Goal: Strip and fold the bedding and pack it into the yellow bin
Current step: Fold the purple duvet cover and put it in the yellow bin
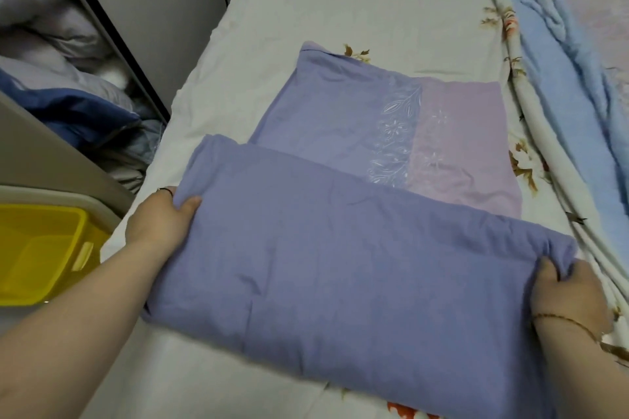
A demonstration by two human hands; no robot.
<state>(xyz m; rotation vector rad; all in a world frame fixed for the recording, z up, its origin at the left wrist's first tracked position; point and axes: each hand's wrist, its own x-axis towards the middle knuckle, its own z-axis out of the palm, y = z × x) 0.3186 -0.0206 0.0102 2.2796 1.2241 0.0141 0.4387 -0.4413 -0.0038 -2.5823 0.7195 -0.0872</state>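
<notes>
Two bare forearms (85, 316), a thin dark ring (165, 190) on one finger of the left grip (160, 224), a slim reddish-brown bracelet (566, 320) circling the wrist just behind the right grip (566, 289)

You face the bed (306, 3), running to 12 o'clock. Grey wardrobe door (153, 3) at 11 o'clock; stored quilts (44, 34) beside it at 10 o'clock. Light even.

pillowcase (340, 265): matt purple cloth, embroidered band
sheet (306, 10): matt printed cloth, creased
yellow bin (44, 248): smooth glossy plastic
</notes>
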